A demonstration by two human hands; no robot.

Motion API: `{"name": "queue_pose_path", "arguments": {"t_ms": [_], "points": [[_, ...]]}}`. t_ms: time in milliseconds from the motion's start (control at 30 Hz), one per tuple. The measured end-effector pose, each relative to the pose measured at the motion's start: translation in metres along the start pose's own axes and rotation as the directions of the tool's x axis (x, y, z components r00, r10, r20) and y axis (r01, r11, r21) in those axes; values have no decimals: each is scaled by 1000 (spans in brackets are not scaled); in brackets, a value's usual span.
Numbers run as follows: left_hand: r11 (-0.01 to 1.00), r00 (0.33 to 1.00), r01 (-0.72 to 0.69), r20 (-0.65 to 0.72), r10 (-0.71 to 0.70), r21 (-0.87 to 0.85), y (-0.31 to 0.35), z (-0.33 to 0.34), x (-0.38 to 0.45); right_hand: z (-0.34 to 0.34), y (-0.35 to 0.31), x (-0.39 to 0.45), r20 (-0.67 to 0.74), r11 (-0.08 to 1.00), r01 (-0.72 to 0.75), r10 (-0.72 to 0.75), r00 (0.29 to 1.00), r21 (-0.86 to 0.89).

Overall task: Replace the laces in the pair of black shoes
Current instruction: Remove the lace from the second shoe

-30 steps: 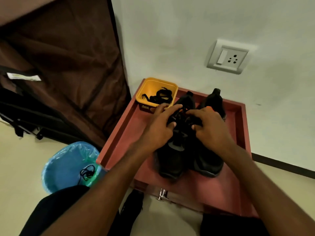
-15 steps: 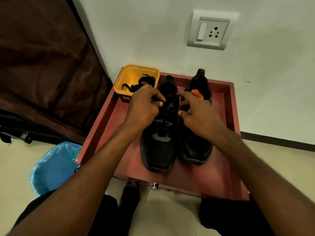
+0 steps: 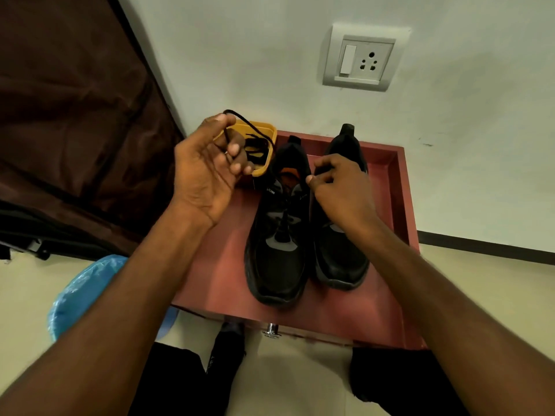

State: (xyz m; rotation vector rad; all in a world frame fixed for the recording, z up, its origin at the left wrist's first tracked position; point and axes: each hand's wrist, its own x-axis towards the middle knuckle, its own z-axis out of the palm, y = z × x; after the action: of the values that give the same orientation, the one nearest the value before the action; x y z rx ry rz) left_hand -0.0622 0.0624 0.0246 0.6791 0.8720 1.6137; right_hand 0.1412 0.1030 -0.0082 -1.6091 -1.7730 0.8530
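Lifted off the left shoe (image 3: 277, 229), the left hand (image 3: 207, 166) now pinches a black lace (image 3: 252, 126) up above the yellow tub (image 3: 264, 169). Beside that shoe, the right hand (image 3: 339, 187) pinches its collar. Best keep the shoe pinned and draw the lace out steadily, eyelet by eyelet.

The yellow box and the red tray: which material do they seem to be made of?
The yellow box looks like moulded plastic: thin walls, rounded corners, slight sheen. The red tray looks like painted wood or board: thick square rims, matte even colour. Neither is certain.
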Motion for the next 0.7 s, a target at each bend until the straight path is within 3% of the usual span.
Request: {"name": "queue_pose_path", "arguments": {"t_ms": [167,233,300,400,500,567,633,700], "points": [[962,974,-126,-156,166,241,2,-4,-4,8,-16,2,-33,1000,-10,11,999,9],[949,952,-188,-189,239,254,4,-9,-4,4,-28,5,33,953,-76,69,997,295],[908,930,-241,-186,317,343,7,-18,-4,-6,-38,9,98,734,-138,98,990,664],[720,911,-218,-127,391,659,2,-28,-7,-29,-35,16,-58,465,-15,142,988,885],[361,921,-111,-40,387,926,-8,-33,-13,-51,-22,18,-257,385,137,278,926,913],[123,931,-23,-24,365,992,-13,-31,-19,-63,-10,20,-355,453,182,332,874,873],[-70,938,17,8,345,997,-19,-27,-24,-70,-1,22,-413,661,109,324,851,742],[-254,943,-62,140,302,965,-26,-20,-28,-70,5,16,-324,882,-76,250,912,466]]}}
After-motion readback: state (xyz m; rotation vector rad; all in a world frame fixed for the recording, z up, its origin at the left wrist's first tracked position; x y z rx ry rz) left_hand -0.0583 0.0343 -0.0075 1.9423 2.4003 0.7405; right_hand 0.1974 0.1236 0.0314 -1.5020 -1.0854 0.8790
